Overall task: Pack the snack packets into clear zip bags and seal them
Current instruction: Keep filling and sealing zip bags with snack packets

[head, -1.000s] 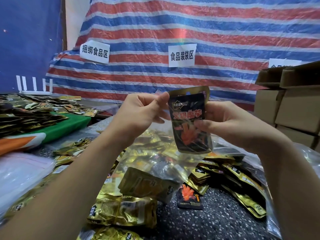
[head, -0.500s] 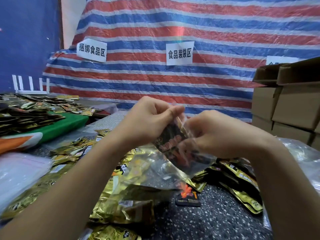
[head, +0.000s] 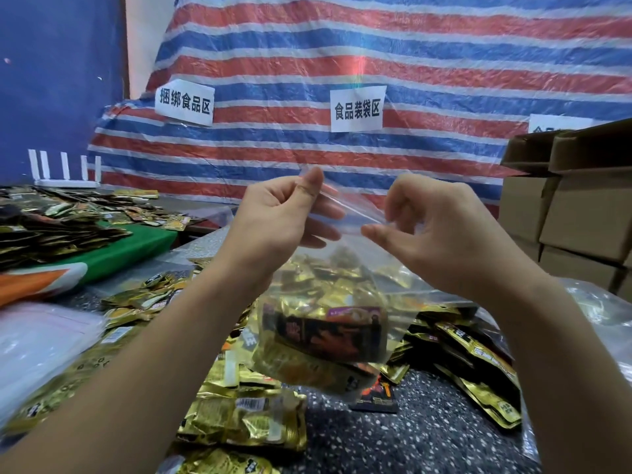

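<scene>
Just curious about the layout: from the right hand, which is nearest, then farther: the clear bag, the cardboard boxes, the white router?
1. Clear bag: its top is in the right hand's grip.
2. Cardboard boxes: stacked to the right.
3. White router: far left, by the blue wall.

Arms: both forearms bare up to the frame edge, no sleeve in view.
Left hand (head: 277, 217): bare, no glove, ring or watch.
Right hand (head: 441, 230): bare likewise, wrist unadorned.
Fingers (head: 313, 186): short, plain nails.
</scene>
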Motion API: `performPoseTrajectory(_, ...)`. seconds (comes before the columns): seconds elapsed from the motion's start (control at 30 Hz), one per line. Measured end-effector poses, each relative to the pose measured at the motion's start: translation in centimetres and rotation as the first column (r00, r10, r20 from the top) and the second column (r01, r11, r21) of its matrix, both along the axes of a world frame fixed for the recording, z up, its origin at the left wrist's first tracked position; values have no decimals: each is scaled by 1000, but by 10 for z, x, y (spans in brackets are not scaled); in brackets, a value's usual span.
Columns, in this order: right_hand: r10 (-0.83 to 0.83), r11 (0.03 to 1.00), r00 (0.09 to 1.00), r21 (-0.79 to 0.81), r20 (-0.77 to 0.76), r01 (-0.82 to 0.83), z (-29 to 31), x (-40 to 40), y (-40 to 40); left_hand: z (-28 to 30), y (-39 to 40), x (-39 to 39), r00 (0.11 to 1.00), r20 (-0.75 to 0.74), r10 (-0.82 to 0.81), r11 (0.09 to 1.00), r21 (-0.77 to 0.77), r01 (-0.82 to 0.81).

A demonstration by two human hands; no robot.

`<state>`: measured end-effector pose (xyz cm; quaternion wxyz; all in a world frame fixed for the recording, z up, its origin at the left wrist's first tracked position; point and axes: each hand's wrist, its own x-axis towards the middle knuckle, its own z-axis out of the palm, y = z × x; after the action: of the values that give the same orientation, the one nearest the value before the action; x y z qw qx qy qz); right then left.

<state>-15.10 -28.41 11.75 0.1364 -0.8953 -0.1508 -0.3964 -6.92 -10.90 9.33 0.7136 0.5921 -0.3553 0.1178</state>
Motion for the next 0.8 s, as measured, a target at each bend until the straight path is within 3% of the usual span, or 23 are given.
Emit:
performPoseTrajectory(0.27, -78, 993, 996, -85, 32, 81, -6, 5, 16, -2, -6, -10, 994, 15, -107, 993, 45, 106)
performPoseTrajectory(0.4, -16, 1000, 998, -21, 65, 17, -3, 4, 9, -1, -5, -7, 993, 36, -109, 992, 64, 107)
performPoseTrajectory(0.8, -37, 999, 998, -25, -52, 35, 6, -13, 10, -5, -15, -14, 991, 108, -75, 996, 55, 69)
